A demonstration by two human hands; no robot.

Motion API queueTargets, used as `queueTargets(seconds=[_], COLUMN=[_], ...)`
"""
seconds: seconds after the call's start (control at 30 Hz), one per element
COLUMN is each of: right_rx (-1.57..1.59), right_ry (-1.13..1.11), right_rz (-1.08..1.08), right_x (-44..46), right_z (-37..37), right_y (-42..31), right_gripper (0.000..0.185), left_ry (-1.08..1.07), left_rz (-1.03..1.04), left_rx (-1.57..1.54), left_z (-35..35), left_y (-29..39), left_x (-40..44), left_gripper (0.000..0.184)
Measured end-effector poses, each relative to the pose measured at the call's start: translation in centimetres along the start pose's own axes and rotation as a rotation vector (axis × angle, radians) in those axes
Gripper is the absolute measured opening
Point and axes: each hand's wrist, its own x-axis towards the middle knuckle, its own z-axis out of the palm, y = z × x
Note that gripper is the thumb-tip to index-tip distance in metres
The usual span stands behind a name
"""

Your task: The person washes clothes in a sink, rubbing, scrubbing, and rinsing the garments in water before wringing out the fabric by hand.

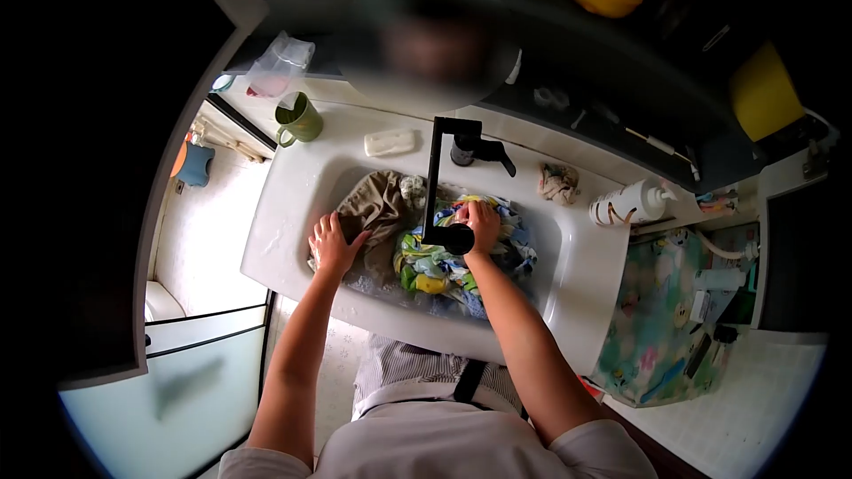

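A white sink [568,248] holds water and wet laundry. My left hand [332,247] rests with fingers spread on the left edge of a brown garment [374,206]. My right hand [480,225] presses into a bunched multicoloured patterned cloth [428,264], its fingers bent into the folds. The black faucet [433,177] reaches over the basin, and its spout end covers part of the cloth beside my right wrist. A small whitish bunch of fabric [413,190] lies between the two garments.
On the sink's rim are a green mug [298,119], a bar of soap [390,142], a crumpled cloth [558,184] and a white pump bottle [632,203]. A dark shelf [612,137] runs behind. Brushes and combs [701,355] lie at the right.
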Motion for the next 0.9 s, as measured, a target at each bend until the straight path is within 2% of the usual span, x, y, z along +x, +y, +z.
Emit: queueTargets(seconds=[0.03,0.13,0.17,0.3,0.4,0.43,0.47,0.53,0.6,0.67,0.7,0.73,0.8,0.87,0.9], right_rx=[-0.004,0.062,0.087,0.236,0.406,0.41,0.415,0.373,0.393,0.611,0.73,0.781,1.049,1.109,1.135], right_ry=[0.008,-0.062,-0.062,-0.031,-0.036,-0.061,-0.089,-0.121,-0.154,-0.132,-0.225,-0.299,-0.253,-0.264,-0.271], right_rz=[0.001,0.025,0.024,0.043,0.057,0.076,0.096,0.075,0.116,0.087,0.172,0.126,0.33,0.592,0.725], right_x=[0.0,0.0,0.1,-0.6,-3.0,-4.2,-5.1,-6.0,-6.4,-6.0,-6.1,-5.8,-7.5,-8.3,-8.6], right_z=[-0.1,-1.5,-2.2,-4.9,-7.7,-8.6,-9.1,-10.5,-10.7,-11.8,-12.7,-13.3,-12.6,-11.7,-11.2], right_y=[-0.1,-0.1,-0.4,-0.8,0.2,0.4,0.4,-0.6,-1.4,-3.1,-4.4,-5.1,-7.5,-6.7,-6.2], right_gripper=[0.011,0.01,0.011,0.017,0.008,0.015,0.023,0.038,0.044,0.048,0.051,0.049,0.044,0.042,0.042], left_ry=[-0.082,-0.284,-0.322,-0.314,-0.564,-0.519,-0.479,-0.585,-0.682,-0.739,-0.746,-0.751,-0.734,-0.842,-0.872], left_rz=[-0.006,-0.054,0.005,0.08,-0.213,-0.282,-0.349,-0.464,-0.447,-0.458,-0.464,-0.471,-0.507,-0.434,-0.339], left_rx=[0.043,0.05,-0.015,-0.172,-1.013,-1.227,-1.237,-1.408,-1.651,-1.816,-1.833,-1.851,-1.837,-1.91,-1.824], left_z=[-0.8,-0.6,1.8,3.1,1.1,-1.3,-1.4,-2.0,0.2,0.2,0.2,0.4,0.9,1.6,2.0], left_y=[-0.1,-0.7,-2.2,-2.5,-1.7,0.9,2.7,6.3,8.9,11.0,11.9,12.5,13.9,14.3,14.7], left_x=[0.2,1.7,2.3,2.0,1.9,0.8,0.3,-1.5,-2.4,-3.5,-3.8,-4.1,-5.1,-6.1,-7.0], left_gripper=[0.082,0.067,0.057,0.04,0.035,0.033,0.033,0.032,0.029,0.013,0.011,0.009,0.01,0.013,0.015])
